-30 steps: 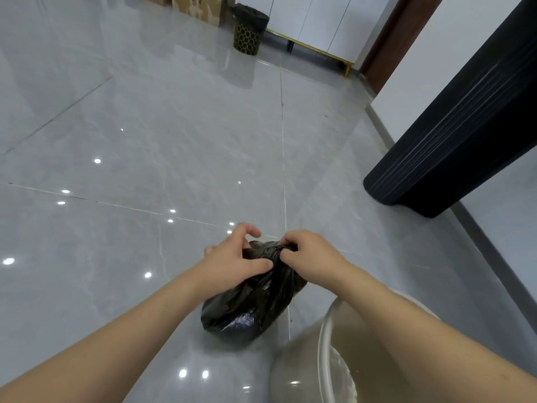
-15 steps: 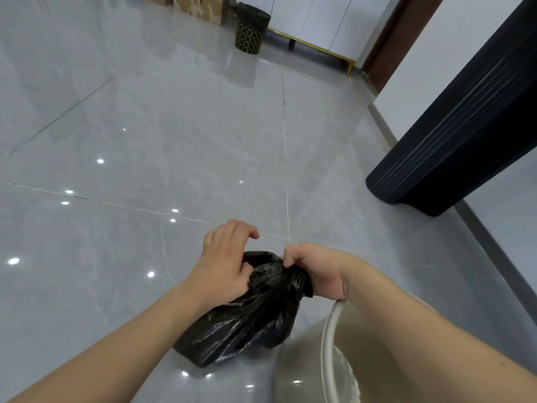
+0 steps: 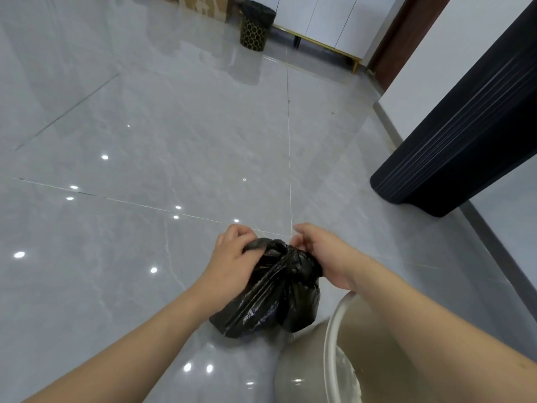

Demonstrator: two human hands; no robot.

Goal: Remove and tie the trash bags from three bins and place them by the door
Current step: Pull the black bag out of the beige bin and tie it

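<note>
A small black trash bag (image 3: 270,303) sits on the grey tiled floor just left of a pale beige bin (image 3: 331,338) at the bottom right. Its gathered neck is twisted at the top. My left hand (image 3: 229,263) grips the left side of the neck, fingers curled over the plastic. My right hand (image 3: 319,251) pinches the right side of the neck, its forearm crossing over the bin's rim. A second bin (image 3: 254,26), black with a gold honeycomb pattern and a black liner, stands far off at the top centre.
A tall black ribbed object (image 3: 453,146) stands against the white wall on the right. A white cabinet on gold legs (image 3: 319,27) and cardboard boxes (image 3: 203,5) line the far wall. A brown door frame (image 3: 398,39) is at the top right.
The bag swung left half a second ago and has now shifted back right beside the beige bin. Both hands have kept hold of the neck, working it into a tighter twist.
</note>
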